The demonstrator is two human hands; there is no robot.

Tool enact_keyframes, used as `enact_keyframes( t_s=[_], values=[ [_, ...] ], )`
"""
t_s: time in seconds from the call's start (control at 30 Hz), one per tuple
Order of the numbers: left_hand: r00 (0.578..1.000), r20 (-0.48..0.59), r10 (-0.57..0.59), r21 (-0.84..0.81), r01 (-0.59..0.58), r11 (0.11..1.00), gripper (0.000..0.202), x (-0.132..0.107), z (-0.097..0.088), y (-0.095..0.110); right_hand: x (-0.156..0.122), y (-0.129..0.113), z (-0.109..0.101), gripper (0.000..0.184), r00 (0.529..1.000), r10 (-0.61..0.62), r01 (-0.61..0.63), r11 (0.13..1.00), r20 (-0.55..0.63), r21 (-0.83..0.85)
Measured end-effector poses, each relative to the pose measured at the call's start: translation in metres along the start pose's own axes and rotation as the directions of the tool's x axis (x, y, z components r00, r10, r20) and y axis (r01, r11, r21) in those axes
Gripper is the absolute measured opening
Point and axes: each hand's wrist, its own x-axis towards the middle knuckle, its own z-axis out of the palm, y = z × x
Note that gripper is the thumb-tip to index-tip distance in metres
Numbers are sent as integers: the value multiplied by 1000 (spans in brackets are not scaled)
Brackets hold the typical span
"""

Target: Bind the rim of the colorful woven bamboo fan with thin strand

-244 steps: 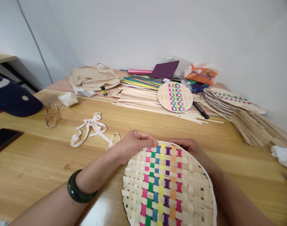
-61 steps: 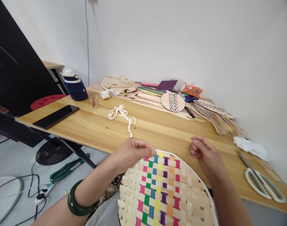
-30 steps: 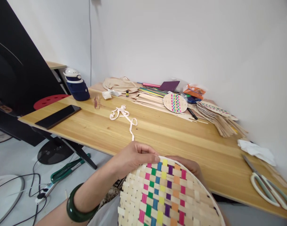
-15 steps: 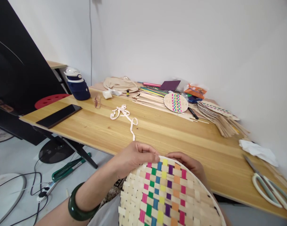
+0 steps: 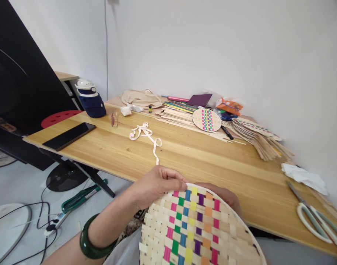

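A round woven disc of pale strips with a band of coloured strips fills the bottom centre, held off the front edge of the wooden table. My left hand, with a green bangle on the wrist, is closed and pinches the disc's top left rim. My right hand reaches behind the top right rim; most of it is hidden by the disc, and only the knuckles show.
A white ribbon lies mid-table. Behind it are a strip pile, a small woven disc and stacked woven fans. Scissors and a tissue lie right. A phone lies left.
Two seconds ago my right hand was off the disc above the table; it has since moved behind the rim. In the last second, the disc and hands barely moved.
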Motion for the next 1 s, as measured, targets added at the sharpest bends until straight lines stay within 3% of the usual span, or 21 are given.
enact_keyframes(
  t_s=[0.13,0.33,0.57,0.77,0.87,1.0],
  values=[
    [1000,23,-5,7,5,1000,15,1,0,-1,1,-6,1,26,1000,-23,23,993,-8,120],
    [998,55,10,46,-13,999,13,4,1,-4,12,-21,-7,11,992,-51,56,998,116,-37],
    [999,47,-11,49,9,999,17,2,0,-2,11,-18,-12,17,989,-44,39,999,140,37],
    [999,33,-13,41,11,999,17,1,2,-1,3,-9,-6,23,999,-17,12,993,39,117],
    [1000,13,-15,38,14,999,19,2,3,-3,2,-8,-5,22,999,50,-49,997,-11,59],
    [1000,-10,-13,37,13,999,26,4,3,-5,-2,-14,-7,16,960,184,-198,979,-209,-46]
  ],
)
